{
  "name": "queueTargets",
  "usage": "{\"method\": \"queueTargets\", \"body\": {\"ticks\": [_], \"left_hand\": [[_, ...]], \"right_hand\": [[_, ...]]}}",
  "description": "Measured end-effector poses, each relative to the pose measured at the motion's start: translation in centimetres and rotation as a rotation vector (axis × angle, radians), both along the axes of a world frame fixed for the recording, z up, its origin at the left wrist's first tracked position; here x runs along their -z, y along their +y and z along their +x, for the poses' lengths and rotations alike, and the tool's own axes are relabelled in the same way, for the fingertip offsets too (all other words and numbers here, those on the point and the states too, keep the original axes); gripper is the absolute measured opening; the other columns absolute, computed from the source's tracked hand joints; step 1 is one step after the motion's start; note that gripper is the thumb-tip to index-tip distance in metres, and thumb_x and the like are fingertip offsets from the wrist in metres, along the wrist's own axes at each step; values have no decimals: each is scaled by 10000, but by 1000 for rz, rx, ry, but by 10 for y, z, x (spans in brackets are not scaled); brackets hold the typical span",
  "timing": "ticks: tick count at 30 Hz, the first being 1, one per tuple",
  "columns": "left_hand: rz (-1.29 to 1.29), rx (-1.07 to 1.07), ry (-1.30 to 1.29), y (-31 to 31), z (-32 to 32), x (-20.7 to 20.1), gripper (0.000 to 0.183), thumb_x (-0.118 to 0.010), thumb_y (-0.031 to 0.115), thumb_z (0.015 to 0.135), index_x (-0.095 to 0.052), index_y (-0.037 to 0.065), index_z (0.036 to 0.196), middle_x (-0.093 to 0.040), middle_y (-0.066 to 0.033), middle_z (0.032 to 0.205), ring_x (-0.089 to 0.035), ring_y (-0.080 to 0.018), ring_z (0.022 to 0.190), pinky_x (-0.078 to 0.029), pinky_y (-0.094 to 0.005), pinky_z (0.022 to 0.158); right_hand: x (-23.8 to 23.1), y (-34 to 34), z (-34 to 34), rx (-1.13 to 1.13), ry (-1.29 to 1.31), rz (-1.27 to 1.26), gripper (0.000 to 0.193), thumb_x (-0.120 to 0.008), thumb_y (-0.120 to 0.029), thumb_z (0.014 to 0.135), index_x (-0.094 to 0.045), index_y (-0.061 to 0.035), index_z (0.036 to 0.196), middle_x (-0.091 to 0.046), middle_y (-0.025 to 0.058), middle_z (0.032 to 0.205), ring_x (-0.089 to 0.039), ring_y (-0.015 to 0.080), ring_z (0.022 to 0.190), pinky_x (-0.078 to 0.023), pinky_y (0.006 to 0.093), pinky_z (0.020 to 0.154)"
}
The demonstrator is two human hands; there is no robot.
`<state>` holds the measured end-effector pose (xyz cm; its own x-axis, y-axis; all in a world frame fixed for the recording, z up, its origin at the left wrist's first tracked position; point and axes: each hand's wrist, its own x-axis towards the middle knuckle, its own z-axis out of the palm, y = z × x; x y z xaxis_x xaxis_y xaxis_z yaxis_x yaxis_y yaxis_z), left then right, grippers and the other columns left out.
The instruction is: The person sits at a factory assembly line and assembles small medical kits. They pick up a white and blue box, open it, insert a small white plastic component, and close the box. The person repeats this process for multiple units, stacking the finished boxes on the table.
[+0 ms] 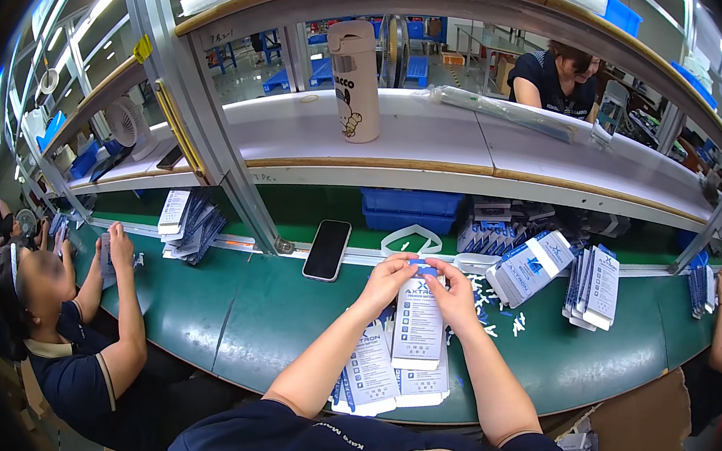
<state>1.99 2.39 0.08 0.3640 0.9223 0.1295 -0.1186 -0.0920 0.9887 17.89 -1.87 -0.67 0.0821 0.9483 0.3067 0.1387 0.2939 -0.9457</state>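
Observation:
Between both hands I hold a flat white-and-blue printed carton (pixel 419 329) by its blue top end. My left hand (pixel 388 284) is closed on the upper left corner, and my right hand (pixel 454 295) grips the upper right corner. Thumbs and fingertips of both hands meet near the top flap, covering part of it. Beneath it, more flat cartons (pixel 368 370) of the same kind lie overlapping at the table's near edge. Small white and blue pieces (pixel 517 325) are scattered just right of my right hand.
A phone (pixel 327 250) lies left of my hands on the green table (pixel 275 321). Carton stacks (pixel 594 284) stand right, others (pixel 192 226) left. A blue bin (pixel 409 210) sits beneath the shelf, which bears a tumbler (pixel 356 83). Co-workers sit to both sides.

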Motion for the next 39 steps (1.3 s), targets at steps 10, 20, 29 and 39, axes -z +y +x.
{"method": "queueTargets", "body": {"ticks": [10, 20, 29, 39], "left_hand": [[157, -142, 137, -2, 2, 1, 230, -580, 103, 850, -583, -6, 647, -526, -103, 1231, -496, -174, 1108, -384, -288, 896], [326, -221, 66, -9, 7, -6, 239, -591, 75, 833, -495, 0, 627, -527, -117, 1218, -516, -142, 848, -403, -260, 723], [328, -242, 15, -5, 5, 1, 220, -600, 57, 823, -502, -3, 635, -511, -118, 1231, -521, -135, 883, -408, -243, 707], [701, -251, 337, -16, 6, -20, 468, -670, 116, 776, -538, 48, 1220, -549, -143, 1136, -529, -287, 1051, -424, -361, 894]], "right_hand": [[2, -3, -4, -3, 45, -53, 337, -667, -91, 800, -635, -56, 1134, -601, 92, 1014, -536, 165, 959, -437, 288, 851], [-10, -7, -5, 26, -82, 89, 341, -654, -59, 815, -616, -24, 1152, -543, 40, 930, -516, 127, 928, -412, 255, 860], [-16, -10, -4, 18, -139, 140, 413, -673, -65, 783, -594, -25, 1187, -559, 56, 936, -510, 176, 961, -374, 300, 929], [-7, -4, 5, 135, -86, 93, 431, -666, -19, 740, -620, -61, 1166, -612, 89, 972, -517, 213, 998, -383, 326, 929]]}}
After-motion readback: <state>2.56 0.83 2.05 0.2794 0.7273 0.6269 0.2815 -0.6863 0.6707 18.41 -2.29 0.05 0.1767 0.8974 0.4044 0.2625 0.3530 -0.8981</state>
